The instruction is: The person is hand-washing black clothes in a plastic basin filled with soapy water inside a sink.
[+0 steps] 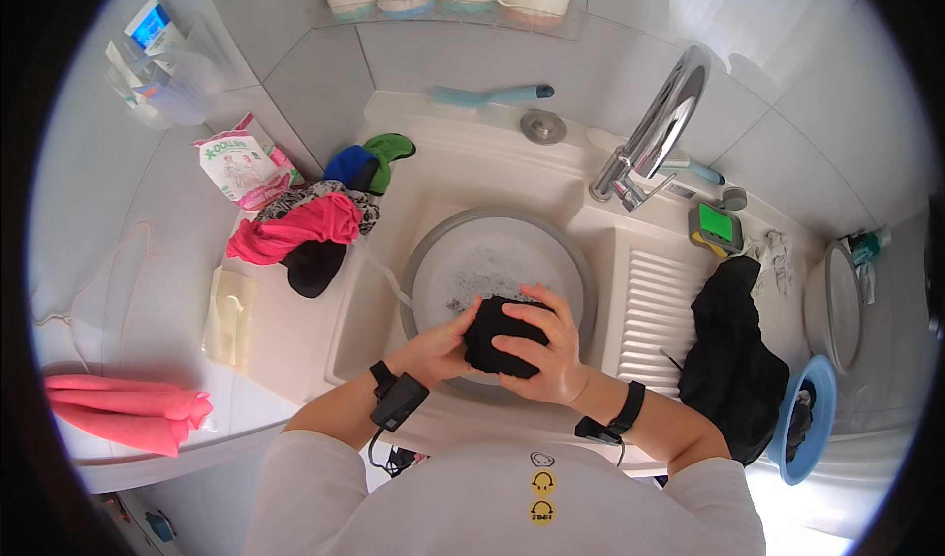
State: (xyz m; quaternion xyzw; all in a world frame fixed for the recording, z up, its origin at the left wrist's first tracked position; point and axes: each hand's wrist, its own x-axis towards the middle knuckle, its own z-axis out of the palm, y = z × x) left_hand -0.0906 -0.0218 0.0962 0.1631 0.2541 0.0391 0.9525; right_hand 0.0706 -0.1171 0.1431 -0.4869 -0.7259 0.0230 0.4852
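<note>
Bunched black cloth (508, 338) is gripped between my two hands above a round grey-rimmed basin (568, 261). My left hand (441, 346) holds its left side, thumb along the edge. Over the top and right side spread the fingers of my right hand (550, 349). Soapy water with foam (487, 261) shows in the basin, which stands inside the cream laundry sink (443, 165). My forearms hide the basin's near rim in part.
A chrome faucet (657, 128) rises behind the ribbed washboard (661, 312). Black clothing (731, 364) lies to the right, beside a blue basin (830, 408). At left are pink cloth (295, 227), a detergent packet (240, 165) and a wire hanger (70, 320). A blue brush (491, 96) rests on the back ledge.
</note>
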